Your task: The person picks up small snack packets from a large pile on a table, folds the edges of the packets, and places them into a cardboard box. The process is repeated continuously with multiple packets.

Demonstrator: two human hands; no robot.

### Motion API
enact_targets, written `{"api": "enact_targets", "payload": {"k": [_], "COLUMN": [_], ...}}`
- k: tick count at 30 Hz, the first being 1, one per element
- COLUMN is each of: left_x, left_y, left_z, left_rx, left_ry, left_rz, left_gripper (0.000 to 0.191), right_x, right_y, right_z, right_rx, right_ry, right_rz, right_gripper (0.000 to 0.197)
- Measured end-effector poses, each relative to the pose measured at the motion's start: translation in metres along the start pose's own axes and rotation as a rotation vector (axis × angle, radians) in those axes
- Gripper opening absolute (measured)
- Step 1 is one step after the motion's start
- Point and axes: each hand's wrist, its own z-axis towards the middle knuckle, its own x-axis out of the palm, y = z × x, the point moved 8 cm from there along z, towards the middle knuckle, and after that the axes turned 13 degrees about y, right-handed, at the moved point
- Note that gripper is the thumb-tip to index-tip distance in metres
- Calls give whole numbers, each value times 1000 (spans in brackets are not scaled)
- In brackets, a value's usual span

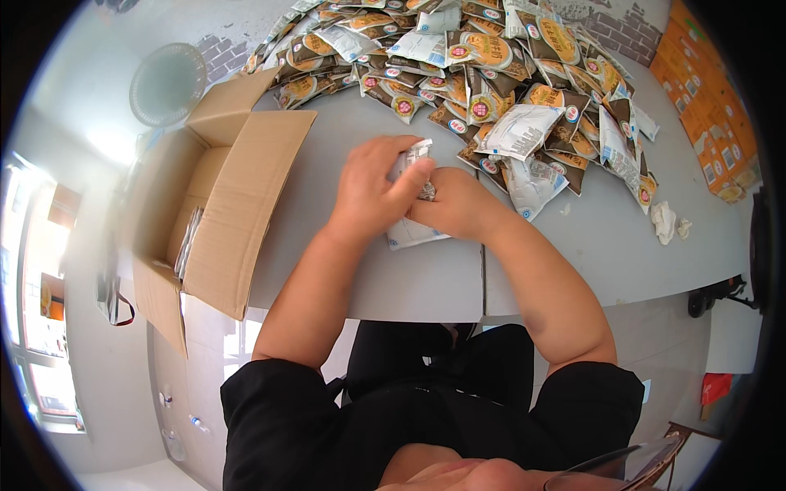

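Observation:
Both my hands meet over the grey table [313, 239], in front of a big heap of brown and white printed food pouches [488, 52]. My left hand [377, 184] grips a white-backed pouch [412, 156] from its left side, thumb across it. My right hand [451, 202] is on the same pouch from the right, its fingers curled and partly hidden. Another pouch [414, 234] lies white side up on the table just below my hands; its upper part is covered by them.
At left stands an open cardboard box [245, 215], flaps spread, with a few pouches [189, 242] upright inside. Orange printed cartons [706, 110] are at the far right. Crumpled white tissue [663, 223] lies at the table's right. A round translucent lid or tray [167, 84] sits behind the box.

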Motion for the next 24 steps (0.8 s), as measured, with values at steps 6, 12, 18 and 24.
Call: {"api": "enact_targets", "payload": {"k": [6, 12, 18, 24], "left_x": [16, 11, 13, 33], "left_y": [58, 78, 78, 47], "left_z": [-7, -8, -12, -13], "left_rx": [-580, -548, -487, -475], "left_ry": [114, -315, -418, -387], "left_rz": [-346, -1003, -1038, -1266], "left_gripper": [38, 28, 28, 25], "right_x": [12, -20, -22, -25], "right_y": [-36, -24, -7, -45], "right_z": [16, 6, 0, 8], "right_rx": [91, -127, -172, -46], "right_ry": [23, -240, -445, -500], "right_rz": [202, 606, 223, 503], "right_gripper": [49, 48, 41, 53]}}
